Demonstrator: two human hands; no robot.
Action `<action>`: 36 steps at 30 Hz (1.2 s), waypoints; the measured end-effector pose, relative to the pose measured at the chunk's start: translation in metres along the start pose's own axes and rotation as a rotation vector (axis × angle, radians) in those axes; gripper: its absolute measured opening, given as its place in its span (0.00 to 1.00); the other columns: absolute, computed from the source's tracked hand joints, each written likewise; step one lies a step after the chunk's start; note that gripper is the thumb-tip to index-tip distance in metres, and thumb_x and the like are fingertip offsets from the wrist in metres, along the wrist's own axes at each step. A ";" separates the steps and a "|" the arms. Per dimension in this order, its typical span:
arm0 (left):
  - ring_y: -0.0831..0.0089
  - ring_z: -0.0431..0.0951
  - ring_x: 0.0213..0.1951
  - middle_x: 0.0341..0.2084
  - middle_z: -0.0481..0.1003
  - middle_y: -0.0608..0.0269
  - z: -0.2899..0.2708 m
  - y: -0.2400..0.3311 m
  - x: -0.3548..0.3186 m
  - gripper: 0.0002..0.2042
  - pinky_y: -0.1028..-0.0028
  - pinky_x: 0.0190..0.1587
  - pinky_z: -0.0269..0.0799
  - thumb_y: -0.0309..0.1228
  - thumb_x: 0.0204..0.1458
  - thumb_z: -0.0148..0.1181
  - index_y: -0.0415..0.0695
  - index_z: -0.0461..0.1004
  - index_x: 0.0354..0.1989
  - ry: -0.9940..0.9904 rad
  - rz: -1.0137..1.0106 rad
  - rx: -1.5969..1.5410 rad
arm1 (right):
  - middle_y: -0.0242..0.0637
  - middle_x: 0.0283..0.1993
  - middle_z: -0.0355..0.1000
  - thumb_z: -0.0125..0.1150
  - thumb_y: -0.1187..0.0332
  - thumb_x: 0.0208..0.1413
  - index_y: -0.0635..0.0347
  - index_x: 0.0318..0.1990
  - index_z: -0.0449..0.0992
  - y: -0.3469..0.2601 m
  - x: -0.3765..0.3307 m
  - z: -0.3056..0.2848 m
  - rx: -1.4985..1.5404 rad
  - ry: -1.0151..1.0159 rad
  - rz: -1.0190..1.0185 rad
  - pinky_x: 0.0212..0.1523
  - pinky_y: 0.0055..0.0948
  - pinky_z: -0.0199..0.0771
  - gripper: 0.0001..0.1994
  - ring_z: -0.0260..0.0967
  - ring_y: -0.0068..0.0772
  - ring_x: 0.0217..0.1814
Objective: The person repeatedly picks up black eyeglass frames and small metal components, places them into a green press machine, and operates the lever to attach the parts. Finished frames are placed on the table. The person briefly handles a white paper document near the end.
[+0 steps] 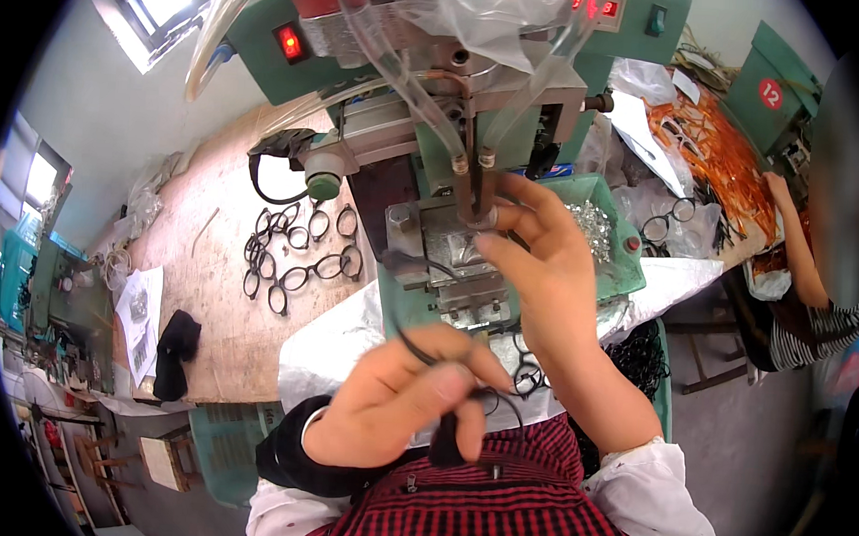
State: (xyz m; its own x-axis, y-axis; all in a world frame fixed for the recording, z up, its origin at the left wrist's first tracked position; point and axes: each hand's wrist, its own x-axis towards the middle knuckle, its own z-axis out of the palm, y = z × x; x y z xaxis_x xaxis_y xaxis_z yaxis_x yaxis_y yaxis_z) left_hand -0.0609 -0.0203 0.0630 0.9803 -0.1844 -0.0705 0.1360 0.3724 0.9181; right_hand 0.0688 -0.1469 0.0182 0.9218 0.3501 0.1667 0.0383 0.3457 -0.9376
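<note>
A curved black plastic eyewear part [405,338] is pinched by the left hand [386,391], six o'clock; the right hand [550,259] is curled at brownish metal tubes [463,191], twelve o'clock, pinch unclear. Loading seems underway; alignment is needed.

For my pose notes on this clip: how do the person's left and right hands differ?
The left hand is low, before the checked apron, holding a thin dark piece; the right hand is raised beside metal tubes.
The left hand meets a black cuff; the right hand, a bare forearm.
Both are partly curled.
</note>
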 end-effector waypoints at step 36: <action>0.82 0.61 0.12 0.12 0.66 0.68 0.009 -0.037 0.050 0.22 0.82 0.16 0.57 0.42 0.68 0.40 0.33 0.71 0.48 0.197 -0.218 -0.224 | 0.39 0.34 0.73 0.67 0.70 0.45 0.59 0.34 0.79 0.051 -0.025 -0.139 -1.401 0.313 -0.170 0.44 0.39 0.70 0.08 0.71 0.46 0.41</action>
State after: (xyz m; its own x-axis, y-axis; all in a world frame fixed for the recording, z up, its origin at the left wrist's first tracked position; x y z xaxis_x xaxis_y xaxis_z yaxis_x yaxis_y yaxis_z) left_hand -0.0186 -0.0514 0.0295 0.9306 -0.1111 -0.3487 0.3513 0.5379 0.7663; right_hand 0.1016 -0.2587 -0.0762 0.9056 0.1271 0.4047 0.3242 -0.8227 -0.4670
